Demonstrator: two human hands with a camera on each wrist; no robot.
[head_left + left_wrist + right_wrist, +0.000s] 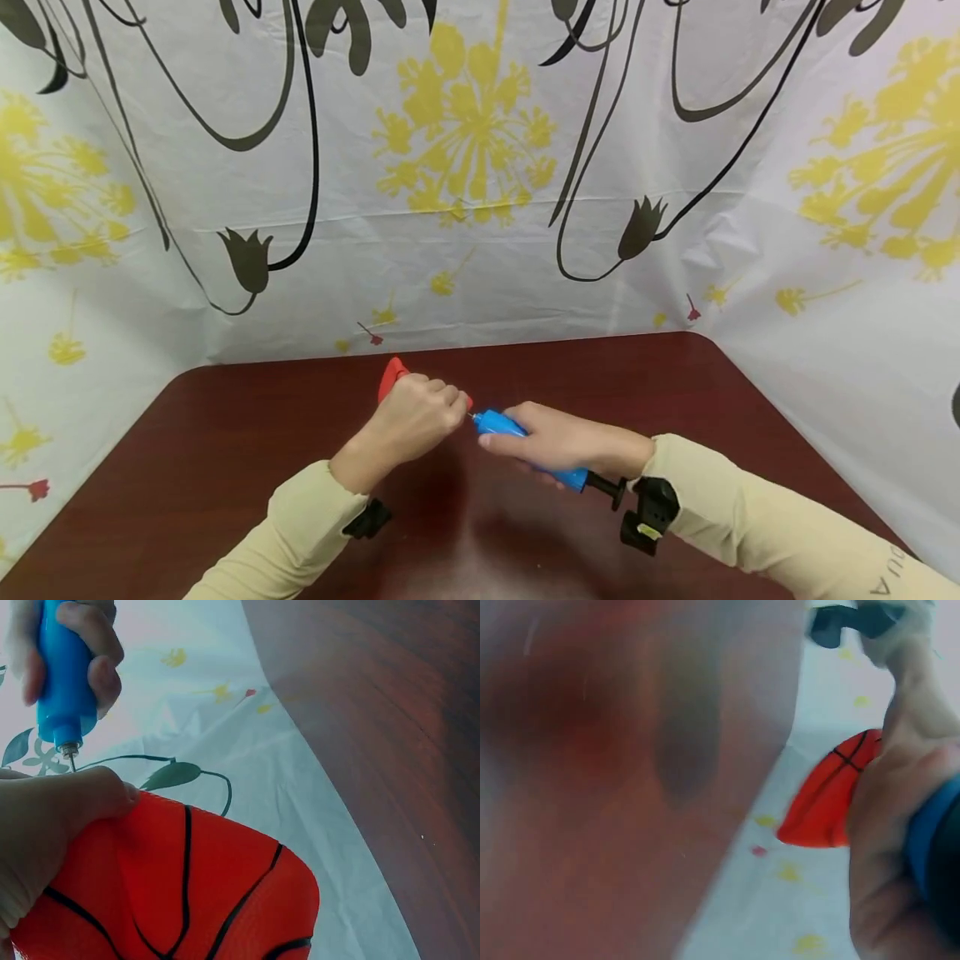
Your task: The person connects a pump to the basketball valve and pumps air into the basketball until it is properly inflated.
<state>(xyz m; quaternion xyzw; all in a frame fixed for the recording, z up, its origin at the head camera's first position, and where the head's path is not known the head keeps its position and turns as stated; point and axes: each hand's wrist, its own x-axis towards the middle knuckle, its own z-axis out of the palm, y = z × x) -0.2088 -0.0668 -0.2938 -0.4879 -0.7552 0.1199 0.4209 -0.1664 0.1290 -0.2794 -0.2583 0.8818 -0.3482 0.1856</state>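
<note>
In the head view my left hand [420, 417] grips a limp, partly collapsed red ball [392, 377]. The left wrist view shows the ball's black basketball lines and folded skin, with the left thumb [105, 791] pressed along its top edge. My right hand [558, 437] is wrapped around a blue hand pump [501, 422], whose black plunger handle [606, 487] points back toward the wrist. A thin metal needle [73, 761] sticks out of the pump's nose, right at the left thumb and the ball; its tip is hidden behind the thumb.
Both hands are above a dark reddish-brown table [300, 417] with rounded far corners. A white sheet [480, 283] printed with yellow and grey flowers hangs behind it and along both sides. Black camera mounts [651, 517] sit at both wrists.
</note>
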